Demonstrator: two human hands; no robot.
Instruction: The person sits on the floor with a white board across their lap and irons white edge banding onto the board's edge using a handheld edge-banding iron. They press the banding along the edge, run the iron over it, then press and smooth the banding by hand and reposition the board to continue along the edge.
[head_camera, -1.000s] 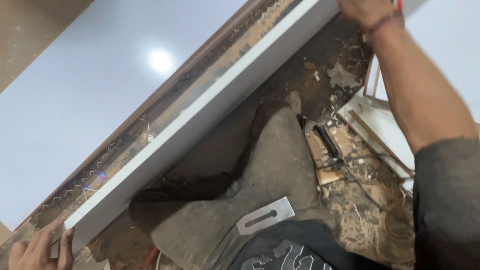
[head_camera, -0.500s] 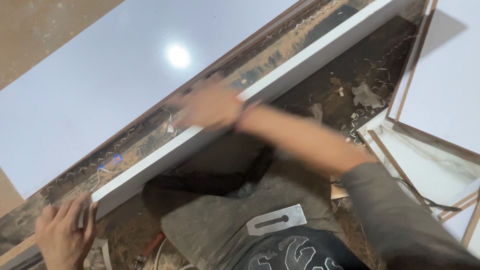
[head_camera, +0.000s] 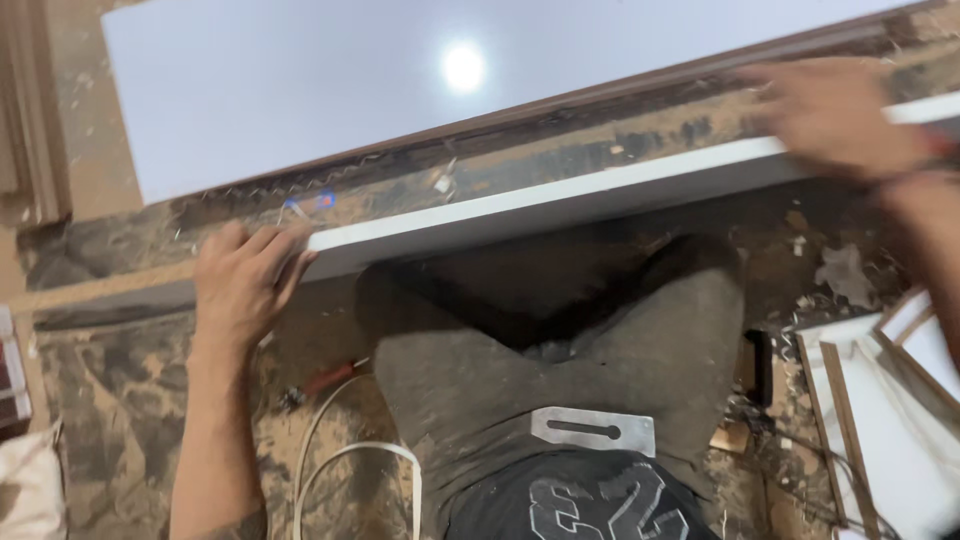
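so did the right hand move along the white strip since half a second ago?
Yes. The right hand slid along the long white strip, away from the left hand, from near the strip's middle toward its far right end.

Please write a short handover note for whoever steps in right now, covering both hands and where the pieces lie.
Left hand: gripping the left end of the long white strip, fingers curled over its top edge.
Right hand: blurred, resting on the same strip near its right end.
The strip stands on edge across the dusty floor, in front of the big white panel, with a rough brown board edge between them.
A flat metal blade lies on the person's lap; white cord and a red-handled tool lie by the left forearm.
Done: strip held at both ends. Left: cannot tell from this view.
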